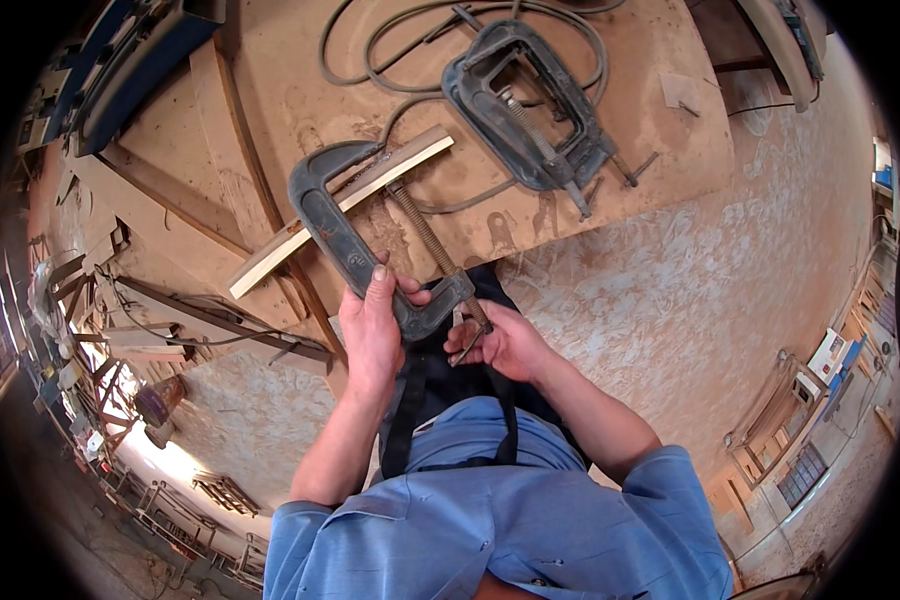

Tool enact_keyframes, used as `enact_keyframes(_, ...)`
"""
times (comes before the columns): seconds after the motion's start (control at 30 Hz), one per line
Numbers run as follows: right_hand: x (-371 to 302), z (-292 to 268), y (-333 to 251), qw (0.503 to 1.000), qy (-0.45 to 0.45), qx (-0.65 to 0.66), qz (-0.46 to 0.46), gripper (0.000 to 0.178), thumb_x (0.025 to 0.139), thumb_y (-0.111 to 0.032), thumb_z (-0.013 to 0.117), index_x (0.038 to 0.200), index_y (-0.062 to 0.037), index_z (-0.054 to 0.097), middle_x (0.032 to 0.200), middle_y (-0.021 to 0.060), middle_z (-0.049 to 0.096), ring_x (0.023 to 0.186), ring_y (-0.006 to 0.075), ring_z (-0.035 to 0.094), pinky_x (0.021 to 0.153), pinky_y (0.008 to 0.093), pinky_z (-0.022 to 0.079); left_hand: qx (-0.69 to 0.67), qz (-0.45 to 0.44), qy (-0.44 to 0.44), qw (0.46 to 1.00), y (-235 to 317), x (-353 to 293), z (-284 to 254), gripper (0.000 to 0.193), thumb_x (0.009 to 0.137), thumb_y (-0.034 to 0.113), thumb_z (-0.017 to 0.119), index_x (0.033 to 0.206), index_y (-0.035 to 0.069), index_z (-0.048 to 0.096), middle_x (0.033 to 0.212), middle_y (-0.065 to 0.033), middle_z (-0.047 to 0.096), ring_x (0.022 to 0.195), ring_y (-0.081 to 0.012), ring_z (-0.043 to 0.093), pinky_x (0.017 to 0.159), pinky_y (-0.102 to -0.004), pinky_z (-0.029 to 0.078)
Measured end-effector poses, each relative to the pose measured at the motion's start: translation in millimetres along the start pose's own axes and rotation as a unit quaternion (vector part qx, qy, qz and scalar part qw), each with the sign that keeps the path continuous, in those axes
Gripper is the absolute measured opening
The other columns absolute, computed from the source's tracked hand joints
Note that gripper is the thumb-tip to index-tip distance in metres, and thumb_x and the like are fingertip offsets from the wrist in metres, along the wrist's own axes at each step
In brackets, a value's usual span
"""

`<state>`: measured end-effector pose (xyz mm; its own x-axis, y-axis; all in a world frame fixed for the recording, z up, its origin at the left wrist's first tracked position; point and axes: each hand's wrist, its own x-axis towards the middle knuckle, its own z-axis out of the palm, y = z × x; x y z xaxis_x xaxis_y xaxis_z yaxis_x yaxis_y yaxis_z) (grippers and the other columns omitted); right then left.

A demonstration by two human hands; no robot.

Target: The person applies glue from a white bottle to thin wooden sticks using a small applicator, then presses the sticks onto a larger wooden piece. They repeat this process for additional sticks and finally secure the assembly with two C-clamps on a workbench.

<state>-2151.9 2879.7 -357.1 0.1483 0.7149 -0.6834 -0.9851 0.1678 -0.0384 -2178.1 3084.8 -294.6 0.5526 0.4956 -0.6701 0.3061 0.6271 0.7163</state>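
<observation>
A large dark C-clamp point(342, 238) spans a long pale wooden strip point(275, 262) at the near edge of the workbench. My left hand point(375, 325) wraps round the clamp's frame at its near end, thumb on top. At the end of the screw, my right hand point(500, 340) has its fingers curled round the small turning handle point(467, 345). The threaded screw point(420, 225) runs toward the strip, and its tip is close to it; whether they touch I cannot tell. Beyond, to the right, lie more C-clamps point(480, 85), stacked together.
The brown workbench top point(650, 165) bears a coiled cable point(370, 60) at the back. Long boards point(235, 140) lie across its left side. Scrap wood and metal frames point(100, 370) crowd the left floor. Wooden racks point(780, 400) stand at the far right.
</observation>
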Motion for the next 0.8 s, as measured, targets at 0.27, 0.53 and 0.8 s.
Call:
enact_keyframes(0.27,-16,-22,12,0.947,-0.144,0.265,0.11,0.032,0.108,-0.028,0.041,0.131,-0.0076,0.052,0.097,0.0149,0.07,0.094,0.0347,0.071,0.08,0.0489,0.059,-0.006,-0.014,0.014,1.0,2,-1,-2,0.036,0.105,0.023,0.052,0.13,-0.002,0.045,0.085,-0.0108,0.063,0.07,-0.0213,0.068,0.065,-0.0331,0.059)
enact_keyframes(0.53,-35,16,9,0.668,0.124,-0.672,-0.294,0.069,0.079,-0.008,0.076,0.142,-0.0077,0.045,0.139,0.024,0.045,0.12,0.0363,0.055,0.096,0.039,0.051,-0.003,-0.017,0.031,0.999,9,-6,-3,0.03,0.106,0.023,0.05,0.127,0.0,0.048,0.084,-0.0108,0.063,0.069,-0.0216,0.068,0.065,-0.0331,0.059)
enact_keyframes(0.8,-20,27,12,0.595,0.056,-0.688,-0.411,0.031,0.08,-0.007,0.077,0.109,-0.0027,0.068,0.124,0.0213,0.058,0.111,0.0359,0.06,0.091,0.0392,0.053,-0.014,-0.021,0.043,0.999,10,-13,-17,0.03,0.106,0.023,0.049,0.127,0.001,0.048,0.085,-0.0123,0.063,0.07,-0.0224,0.068,0.065,-0.0331,0.059)
